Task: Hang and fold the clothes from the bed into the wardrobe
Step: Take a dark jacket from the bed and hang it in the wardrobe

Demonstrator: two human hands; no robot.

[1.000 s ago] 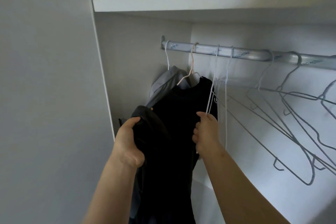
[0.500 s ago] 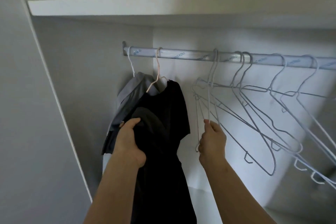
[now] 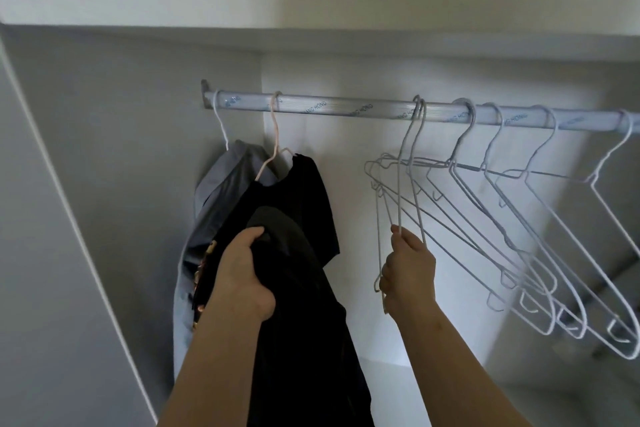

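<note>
Inside the white wardrobe a metal rail (image 3: 346, 108) runs across. At its left end hang a grey garment (image 3: 221, 180) and a black shirt (image 3: 304, 191) on a pale hanger. My left hand (image 3: 244, 274) grips a dark garment (image 3: 298, 322) that droops down in front of the black shirt. My right hand (image 3: 407, 270) grips the lower part of a white wire hanger (image 3: 401, 184) whose hook sits on the rail.
Several empty white wire hangers (image 3: 519, 236) hang to the right on the rail, slanting down to the right. A white shelf (image 3: 311, 10) runs above the rail. The wardrobe's side panel (image 3: 104, 184) stands at the left.
My view has shifted right and nearer, showing more of the rail. My right hand has moved right, away from the black shirt, to the wire hangers and taken hold of one. My left hand keeps its grip.
</note>
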